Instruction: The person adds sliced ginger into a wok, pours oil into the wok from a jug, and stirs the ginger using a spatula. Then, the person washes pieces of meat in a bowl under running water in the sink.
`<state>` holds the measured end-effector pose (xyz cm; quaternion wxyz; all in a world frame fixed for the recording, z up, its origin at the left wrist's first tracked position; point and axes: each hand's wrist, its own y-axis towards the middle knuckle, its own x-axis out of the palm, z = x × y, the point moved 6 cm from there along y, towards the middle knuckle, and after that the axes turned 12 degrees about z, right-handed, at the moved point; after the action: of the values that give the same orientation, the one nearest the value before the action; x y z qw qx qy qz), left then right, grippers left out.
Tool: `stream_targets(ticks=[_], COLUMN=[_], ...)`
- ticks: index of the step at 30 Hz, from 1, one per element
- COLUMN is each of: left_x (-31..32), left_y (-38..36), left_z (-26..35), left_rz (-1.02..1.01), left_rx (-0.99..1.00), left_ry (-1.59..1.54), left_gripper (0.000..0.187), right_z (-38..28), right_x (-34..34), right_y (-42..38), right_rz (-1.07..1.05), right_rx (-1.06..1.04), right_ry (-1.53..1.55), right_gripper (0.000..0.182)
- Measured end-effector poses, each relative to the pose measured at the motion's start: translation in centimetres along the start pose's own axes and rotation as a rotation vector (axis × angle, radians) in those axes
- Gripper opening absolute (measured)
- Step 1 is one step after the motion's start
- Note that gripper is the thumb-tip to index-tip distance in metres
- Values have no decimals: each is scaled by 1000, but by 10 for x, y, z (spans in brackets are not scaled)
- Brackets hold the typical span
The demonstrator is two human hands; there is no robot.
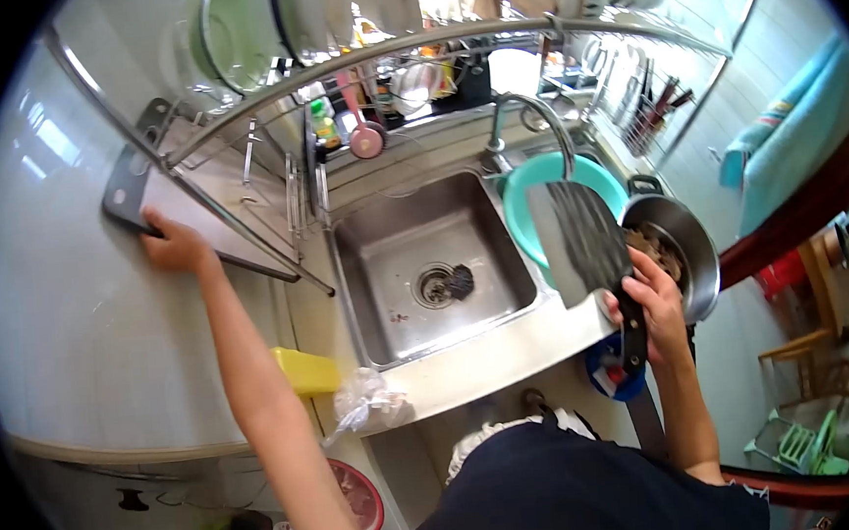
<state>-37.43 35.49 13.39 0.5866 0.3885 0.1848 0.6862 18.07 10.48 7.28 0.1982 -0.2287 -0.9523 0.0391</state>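
Note:
My right hand (654, 303) is closed round the black handle of a cleaver (580, 239), whose broad blade points up and away in front of a teal basin (529, 204). On the left, my left hand (177, 245) has its fingers on the edge of a cutting board (198, 197) with dark grey ends, which lies under the dish rack's legs. The fingers are bent over the board's near edge. Between my hands is a steel sink (393, 238) with a dark scrubber (459, 282) beside its drain.
A metal dish rack (409, 42) with plates spans the back. The faucet (503, 126) arches over the basin. A steel pot (701, 255) stands at the right. A yellow box (306, 372) and a plastic bag (365, 397) lie by the near counter edge.

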Motion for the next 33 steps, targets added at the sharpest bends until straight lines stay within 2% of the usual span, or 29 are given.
stream_targets(ticks=[2, 3, 5, 7, 8, 9, 10, 12, 13, 14, 16, 18, 20, 22, 24, 26, 27, 28, 30, 32, 33], left_x=[-2, -5, -16, -71, -102, -119, -137, -160, -180, -195, -202, -199, -195, -184, -151, -115, -103, -102, -112, -130, -138], left_y=[-4, -9, -21, -37, -55, -92, -140, -234, -275, -301, -322, -329, -340, -334, -349, -333, -323, -321, -301, -325, -344], left_z=[0, -4, -9, 48, 98, 117, 156, 224, 249, 264, 287, 306, 309, 318, 287, 262, 243, 237, 225, 213, 194], left_rz=[-67, -61, 76, 151, 37, -186, -524, -1375, -1704, -1785, -1800, -1771, -1753, -1582, -1390, -1175, -1128, -1140, -1319, -1486, -1514], left_rx=[-156, -154, -71, -154, -293, -414, -652, -831, -1324, -1634, -1788, -1825, -1781, -1931, -1895, -1920, -1736, -1732, -1086, -881, -752], left_ry=[128, 134, 157, -26, -150, -383, -550, -779, -848, -821, -877, -880, -799, -810, -971, -1154, -1008, -1018, -563, -525, -454], left_gripper=[47, 47, 43, 43, 34, 27, 24, 35, 35, 29, 20, 17, 13, 8, 6, 15, 17, 17, 21, 30, 28], right_z=[5, 5, 2, -4, -8, -11, -14, -19, -22, -26, -28, -32, -39, -47, -55, -81, -102, -125, -184, -235, -255], right_x=[0, 2, 7, 10, 9, 8, 6, 6, 6, 5, -1, -10, -16, -23, -33, -28, -22, -15, 22, 63, 85], right_y=[12, 15, 20, 22, 24, 25, 25, 25, 25, 25, 19, 15, 11, 5, -1, -5, -7, -8, -5, 16, 30], right_rz=[-77, -103, -142, -204, -212, -217, -220, -217, -220, -229, -263, -254, -272, -236, -233, -273, -320, -366, -398, -400, -299], right_rx=[61, 75, 89, 72, 65, 48, 33, 18, 3, -7, -4, -10, -45, -14, -9, -3, -71, -139, -423, -663, -801], right_ry=[160, 205, 248, 292, 301, 301, 297, 275, 252, 248, 154, 66, 10, 28, -58, -105, -117, -127, -195, -345, -452], right_gripper=[44, 43, 43, 43, 43, 42, 42, 43, 43, 43, 45, 47, 47, 48, 51, 52, 51, 51, 49, 47, 44])
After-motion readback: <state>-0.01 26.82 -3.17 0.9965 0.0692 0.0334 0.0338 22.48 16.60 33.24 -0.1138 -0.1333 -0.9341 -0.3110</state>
